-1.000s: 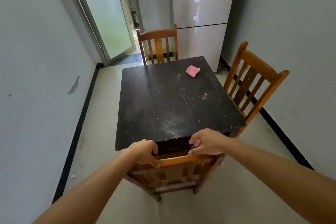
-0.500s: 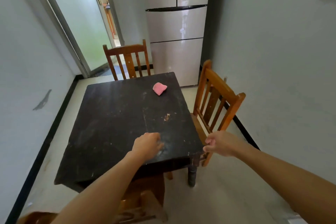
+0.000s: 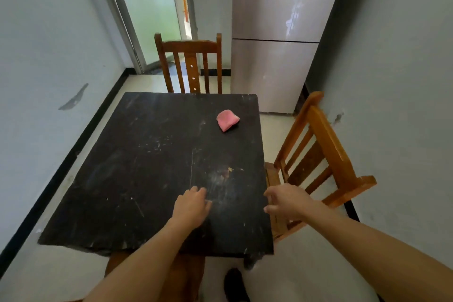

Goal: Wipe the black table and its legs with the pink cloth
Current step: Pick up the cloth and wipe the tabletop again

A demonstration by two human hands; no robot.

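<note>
- Head view, the only one: black worktop [image 3: 137, 167] fills the middle of the frame, square, its surface scratched and scuffed, with a pale smear and a few light crumbs right of centre.
- Pink cloth [image 3: 228, 120] lies folded on the worktop near the far right corner. It is well apart from both hands and nothing touches it.
- Left hand [image 3: 191, 206] is palm down over the near right part of the worktop, fingers straight and pointing toward the smear, holding nothing. Cannot tell whether it touches the surface or floats just above it.
- Right hand [image 3: 286, 202] is just off the worktop's right edge, at about the same depth as the left hand. Fingers and thumb are loosely curled and spread, and it grips nothing. It sits in front of the side chair; contact with the chair is not discernible.
- One worktop leg [image 3: 250, 262] shows below the near right corner, partly blurred.
- Side chair [image 3: 323, 154]: orange wood, slatted back, at the worktop's right side, close to the right wall.
- Far chair [image 3: 188, 61]: same kind, backrest upright behind the far edge.
- Near chair [image 3: 186, 274]: only a brown part shows below the near edge, between the forearms.
- Fridge [image 3: 274, 51], pale and glossy, stands behind the far right corner.
- Glass door [image 3: 152, 7] is at the far left.
- Grey scuff [image 3: 73, 98] marks the left wall.
- Dark shoe [image 3: 235, 284] is on the pale floor near the leg.
</note>
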